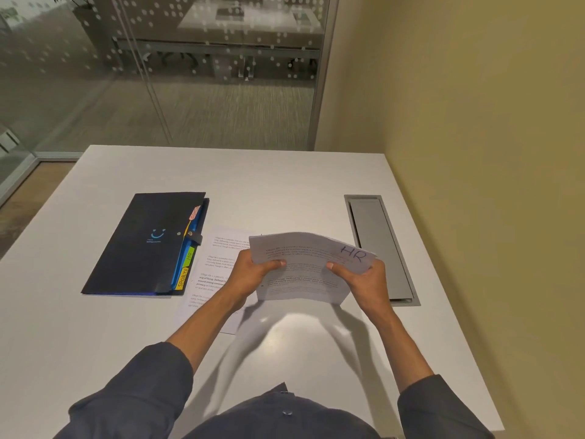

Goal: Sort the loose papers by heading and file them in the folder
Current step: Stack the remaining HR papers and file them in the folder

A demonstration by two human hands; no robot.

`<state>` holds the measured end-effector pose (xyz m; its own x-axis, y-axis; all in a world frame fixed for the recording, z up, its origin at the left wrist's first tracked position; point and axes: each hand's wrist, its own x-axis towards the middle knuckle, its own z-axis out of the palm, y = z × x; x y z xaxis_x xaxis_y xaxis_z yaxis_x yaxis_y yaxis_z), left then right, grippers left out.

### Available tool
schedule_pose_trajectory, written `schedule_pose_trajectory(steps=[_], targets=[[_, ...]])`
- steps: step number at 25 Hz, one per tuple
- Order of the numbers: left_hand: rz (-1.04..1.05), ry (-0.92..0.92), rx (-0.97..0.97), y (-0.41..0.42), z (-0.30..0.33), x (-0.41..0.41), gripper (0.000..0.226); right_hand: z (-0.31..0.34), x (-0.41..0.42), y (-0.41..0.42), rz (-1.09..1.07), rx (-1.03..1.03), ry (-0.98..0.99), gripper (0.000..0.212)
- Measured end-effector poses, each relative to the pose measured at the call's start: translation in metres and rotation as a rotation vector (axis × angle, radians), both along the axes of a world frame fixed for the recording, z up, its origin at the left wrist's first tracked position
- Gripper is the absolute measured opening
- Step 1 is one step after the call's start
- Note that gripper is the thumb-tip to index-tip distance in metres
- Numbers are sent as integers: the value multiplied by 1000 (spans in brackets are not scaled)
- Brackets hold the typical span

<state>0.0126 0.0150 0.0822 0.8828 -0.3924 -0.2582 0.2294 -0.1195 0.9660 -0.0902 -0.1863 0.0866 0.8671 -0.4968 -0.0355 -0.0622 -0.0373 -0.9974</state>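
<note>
I hold a small stack of printed papers [304, 264] above the table, its top sheet headed "HR" in blue ink at the right corner. My left hand [253, 270] grips the stack's left edge, thumb on top. Gripping the right edge is my right hand [364, 275]. Another printed sheet [215, 274] lies flat on the table under my left forearm. A dark blue folder [145, 245] lies closed to the left, with coloured tabs reading SPORTS and HR along its right edge and a pink tab above them.
A grey metal cable hatch [380, 248] is set into the white table [285, 179] at the right. A yellow wall runs along the right side, and a glass partition stands beyond the table's far edge.
</note>
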Motion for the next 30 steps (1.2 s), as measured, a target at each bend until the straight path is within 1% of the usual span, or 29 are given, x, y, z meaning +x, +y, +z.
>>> schedule_pose_trajectory(steps=[4, 8, 9, 11, 14, 19, 25, 27, 30], targets=[[-31, -7, 4, -1, -2, -1, 27, 0, -3, 0, -45, -2, -21, 22], [-59, 39, -22, -5, -2, -4, 27, -4, -5, 1, -52, -22, 5, 34], [-59, 40, -22, -5, -3, -4, 27, -4, -7, 2, -49, -40, 19, 35], [-48, 30, -23, -5, -2, -3, 27, -5, -9, 1, -39, -71, 12, 30], [-52, 44, -29, -5, -2, -1, 28, -5, -9, -2, -46, -42, 11, 25], [-59, 43, -46, -8, -4, -8, 27, -15, -11, -1, -109, 11, 44, 26], [-27, -11, -39, -8, -2, -8, 25, -10, -11, 1, -125, 29, -30, 20], [-25, -13, -30, -6, -3, -6, 25, -11, -10, -1, -113, 17, -45, 23], [-51, -9, 1, -2, -8, -5, 26, -18, -10, -3, -88, 2, -24, 35]])
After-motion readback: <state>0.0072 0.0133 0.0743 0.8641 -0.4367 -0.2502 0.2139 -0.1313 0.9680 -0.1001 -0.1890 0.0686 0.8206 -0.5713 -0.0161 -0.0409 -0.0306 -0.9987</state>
